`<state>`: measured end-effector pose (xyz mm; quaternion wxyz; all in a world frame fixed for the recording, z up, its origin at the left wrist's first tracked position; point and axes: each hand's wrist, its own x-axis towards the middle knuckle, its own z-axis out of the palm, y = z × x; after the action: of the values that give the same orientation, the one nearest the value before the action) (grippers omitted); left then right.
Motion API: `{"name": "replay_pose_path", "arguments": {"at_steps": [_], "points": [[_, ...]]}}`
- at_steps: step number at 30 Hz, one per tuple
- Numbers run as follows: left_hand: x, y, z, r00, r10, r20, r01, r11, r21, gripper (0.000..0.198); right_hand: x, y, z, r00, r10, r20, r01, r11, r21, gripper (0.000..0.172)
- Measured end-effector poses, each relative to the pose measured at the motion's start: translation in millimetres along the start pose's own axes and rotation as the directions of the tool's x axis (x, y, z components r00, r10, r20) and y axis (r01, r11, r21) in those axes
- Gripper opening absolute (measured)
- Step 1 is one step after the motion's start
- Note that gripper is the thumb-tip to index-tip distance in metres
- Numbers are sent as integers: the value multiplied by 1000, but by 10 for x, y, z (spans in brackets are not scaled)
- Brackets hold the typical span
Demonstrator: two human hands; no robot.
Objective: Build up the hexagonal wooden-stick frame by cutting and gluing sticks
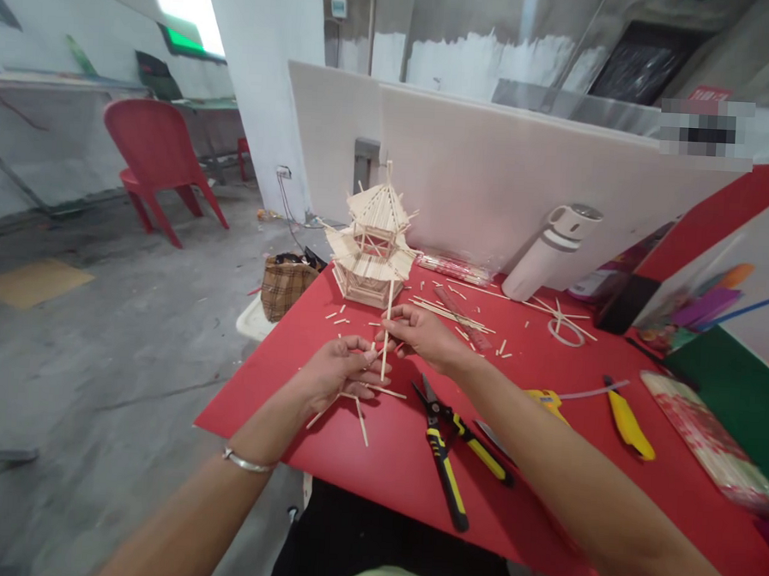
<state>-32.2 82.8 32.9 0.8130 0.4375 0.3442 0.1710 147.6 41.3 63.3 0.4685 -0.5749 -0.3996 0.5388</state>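
Over the near left part of the red table, my right hand [414, 334] pinches a long thin wooden stick [390, 301], which stands nearly upright. Close beside it, my left hand [341, 373] has its thumb and index finger together on a small stick piece, its other fingers spread near the long stick's lower end. Below my left hand, several thin sticks [363, 423] lie joined or crossed on the table. Just behind my hands stands a two-tiered pagoda model [374, 244] made of pale sticks.
Black-and-yellow cutters [443, 463] lie open on the red table [375, 477]. To the right are a yellow glue gun [548, 403], a yellow-handled knife [630, 425] and packed sticks [712, 438]. A white thermos [547, 253] stands behind, near loose sticks and a ruler [464, 318].
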Motion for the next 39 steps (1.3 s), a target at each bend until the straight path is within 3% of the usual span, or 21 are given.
{"name": "replay_pose_path", "arguments": {"at_steps": [7,19,29,31,33,36,39], "points": [[7,-81,33,999,9,50,-8,1000,-13,32,-48,19,-57,997,-51,-63,56,995,77,16],[-27,-27,278,991,-51,122,55,998,-34,23,-118,53,-215,992,-80,-97,92,988,128,26],[-24,-13,327,993,-31,116,36,999,-40,18,-141,33,-268,991,-88,-101,102,985,139,37],[-26,-8,307,996,-19,84,23,999,-49,16,-191,-20,-293,982,-148,-122,163,978,133,38],[-24,2,282,999,-13,38,16,997,-72,14,-288,-72,-309,946,-285,-155,298,952,66,34],[-11,25,258,999,-15,-29,11,991,-133,11,-484,-74,-284,828,-544,-132,513,832,-211,17],[6,45,271,999,26,-36,-33,976,-217,8,-644,50,-208,657,-738,151,689,507,-517,9]]}}
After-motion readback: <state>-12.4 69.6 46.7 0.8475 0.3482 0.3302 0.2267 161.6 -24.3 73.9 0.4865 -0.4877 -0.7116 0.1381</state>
